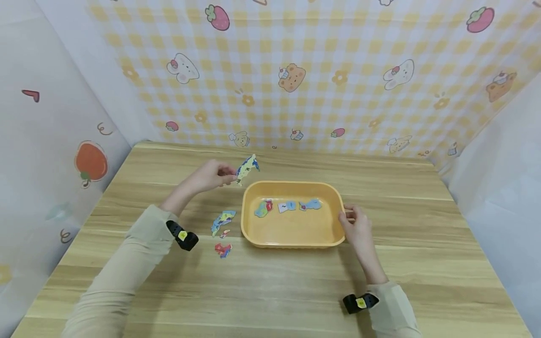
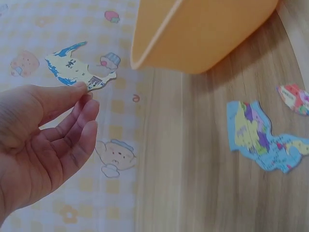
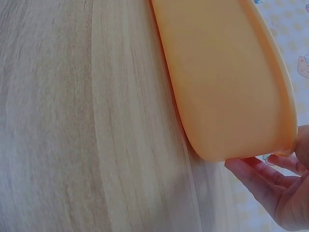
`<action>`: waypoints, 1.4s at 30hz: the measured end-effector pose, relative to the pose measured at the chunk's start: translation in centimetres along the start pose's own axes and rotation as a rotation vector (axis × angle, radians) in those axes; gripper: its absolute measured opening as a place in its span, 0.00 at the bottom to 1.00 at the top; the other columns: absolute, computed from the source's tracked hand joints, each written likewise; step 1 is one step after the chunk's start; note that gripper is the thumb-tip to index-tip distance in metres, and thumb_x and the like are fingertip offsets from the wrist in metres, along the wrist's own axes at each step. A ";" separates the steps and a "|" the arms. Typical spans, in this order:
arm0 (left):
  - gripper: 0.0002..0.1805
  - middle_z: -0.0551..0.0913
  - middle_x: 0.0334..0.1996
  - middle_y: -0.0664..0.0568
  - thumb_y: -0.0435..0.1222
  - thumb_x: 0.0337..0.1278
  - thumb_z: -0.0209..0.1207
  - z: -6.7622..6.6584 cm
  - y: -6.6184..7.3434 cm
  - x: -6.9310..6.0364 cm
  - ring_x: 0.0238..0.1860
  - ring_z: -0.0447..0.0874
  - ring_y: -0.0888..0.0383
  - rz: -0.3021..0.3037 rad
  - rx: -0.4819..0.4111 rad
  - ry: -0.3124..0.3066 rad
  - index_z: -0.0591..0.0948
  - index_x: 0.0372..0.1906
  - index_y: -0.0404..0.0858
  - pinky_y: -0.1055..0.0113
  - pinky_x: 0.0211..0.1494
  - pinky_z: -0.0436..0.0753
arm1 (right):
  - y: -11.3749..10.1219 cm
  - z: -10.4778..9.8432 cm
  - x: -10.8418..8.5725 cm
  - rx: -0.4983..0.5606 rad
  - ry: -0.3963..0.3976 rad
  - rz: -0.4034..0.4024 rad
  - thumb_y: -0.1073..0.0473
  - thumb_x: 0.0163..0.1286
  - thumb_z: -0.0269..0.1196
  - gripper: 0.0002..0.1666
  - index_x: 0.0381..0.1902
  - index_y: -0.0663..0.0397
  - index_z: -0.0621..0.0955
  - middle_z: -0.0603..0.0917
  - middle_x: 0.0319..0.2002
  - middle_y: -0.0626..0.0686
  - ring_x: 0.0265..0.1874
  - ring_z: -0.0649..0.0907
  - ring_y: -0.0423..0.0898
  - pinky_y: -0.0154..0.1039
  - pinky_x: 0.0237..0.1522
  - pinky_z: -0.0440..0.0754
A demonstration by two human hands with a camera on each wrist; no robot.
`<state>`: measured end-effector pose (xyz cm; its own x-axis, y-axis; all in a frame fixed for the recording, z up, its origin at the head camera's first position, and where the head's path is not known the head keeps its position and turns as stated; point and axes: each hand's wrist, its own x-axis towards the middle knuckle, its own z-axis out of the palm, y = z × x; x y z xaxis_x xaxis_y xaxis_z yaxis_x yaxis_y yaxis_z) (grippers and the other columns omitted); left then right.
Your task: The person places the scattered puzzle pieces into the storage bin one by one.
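Note:
My left hand (image 1: 212,175) pinches a yellow-and-blue map puzzle piece (image 1: 247,168) between thumb and fingers, raised just beyond the left back corner of a yellow-orange plastic tub (image 1: 291,231). In the left wrist view the held piece (image 2: 72,68) has dark printed characters and a narrow end at the thumb. At the tub's right side, my right hand (image 1: 357,227) grips the rim, fingers against the outer wall. Inside the tub lie a green-and-red piece (image 1: 263,209), a white-and-blue piece (image 1: 287,206) and a light blue piece (image 1: 310,204).
Left of the tub, a blue-yellow-purple piece (image 1: 222,221), a small red-and-white piece (image 1: 225,233) and a red-and-blue piece (image 1: 223,249) lie on the wooden table (image 1: 270,300). A checked cloth (image 1: 313,108) hangs behind the table's back edge.

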<state>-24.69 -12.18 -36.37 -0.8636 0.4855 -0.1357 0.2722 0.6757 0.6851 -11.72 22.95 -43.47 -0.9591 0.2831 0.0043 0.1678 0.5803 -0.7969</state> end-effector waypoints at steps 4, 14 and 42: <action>0.13 0.82 0.34 0.41 0.36 0.60 0.55 0.5 1.1 0.4 0.37 0.79 0.46 0.019 0.003 -0.023 0.79 0.45 0.32 0.68 0.35 0.79 | 0.0 -0.1 0.0 0.003 0.014 0.002 0.63 0.65 0.53 0.18 0.50 0.68 0.74 0.81 0.38 0.71 0.37 0.83 0.61 0.42 0.35 0.84; 0.12 0.82 0.34 0.40 0.35 0.60 0.54 2.1 3.3 1.8 0.35 0.79 0.51 0.112 0.017 -0.087 0.79 0.43 0.31 0.69 0.35 0.79 | -0.2 0.0 0.0 0.011 0.020 0.017 0.63 0.65 0.54 0.17 0.50 0.67 0.74 0.82 0.37 0.70 0.36 0.83 0.59 0.39 0.34 0.84; 0.06 0.82 0.31 0.43 0.33 0.60 0.53 6.3 8.2 5.9 0.31 0.79 0.54 0.127 0.220 -0.460 0.78 0.33 0.34 0.77 0.27 0.73 | -0.2 0.0 0.0 0.015 0.023 0.016 0.63 0.65 0.54 0.17 0.50 0.67 0.74 0.82 0.38 0.70 0.37 0.83 0.61 0.44 0.37 0.84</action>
<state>-24.83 -0.29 -36.07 -0.5562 0.7308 -0.3956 0.4879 0.6726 0.5564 -11.81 22.84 -43.35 -0.9508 0.3098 0.0050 0.1795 0.5639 -0.8061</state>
